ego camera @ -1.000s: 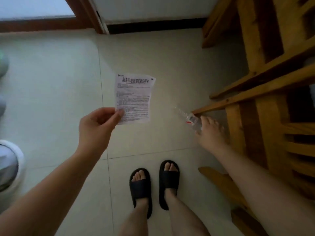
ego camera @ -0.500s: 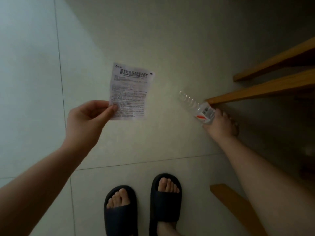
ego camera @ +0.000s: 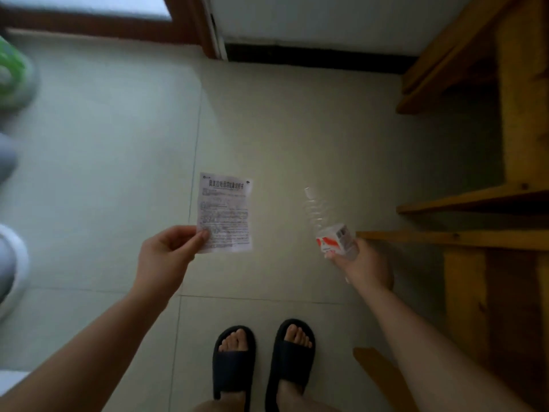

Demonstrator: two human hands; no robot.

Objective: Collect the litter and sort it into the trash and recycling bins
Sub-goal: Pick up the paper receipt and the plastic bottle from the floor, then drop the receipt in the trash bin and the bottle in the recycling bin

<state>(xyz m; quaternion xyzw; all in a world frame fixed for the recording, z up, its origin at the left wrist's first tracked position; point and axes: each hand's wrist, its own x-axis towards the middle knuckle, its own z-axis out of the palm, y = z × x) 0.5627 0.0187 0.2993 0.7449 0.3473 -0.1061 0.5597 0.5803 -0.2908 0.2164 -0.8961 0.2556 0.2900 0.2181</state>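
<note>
My left hand (ego camera: 167, 254) pinches the lower left corner of a printed paper leaflet (ego camera: 225, 212), holding it up above the tiled floor. My right hand (ego camera: 364, 266) grips the labelled end of a clear plastic bottle (ego camera: 325, 224) with a red and white label; the bottle points up and away from me, off the floor. At the left edge stand blurred containers: a green one (ego camera: 13, 75), a grey one (ego camera: 6, 157) and a white round bin (ego camera: 13, 263), each cut off by the frame.
A wooden chair frame (ego camera: 487, 209) fills the right side, its rails close to my right hand. A wall with dark skirting (ego camera: 312, 56) and a brown door frame (ego camera: 205, 31) lie ahead. My feet in black slippers (ego camera: 261, 364) stand on pale floor tiles.
My right hand has lifted the bottle from beside the chair rail and tilted it upward. The view swung back up to show the wall and bins. The leaflet stays held.
</note>
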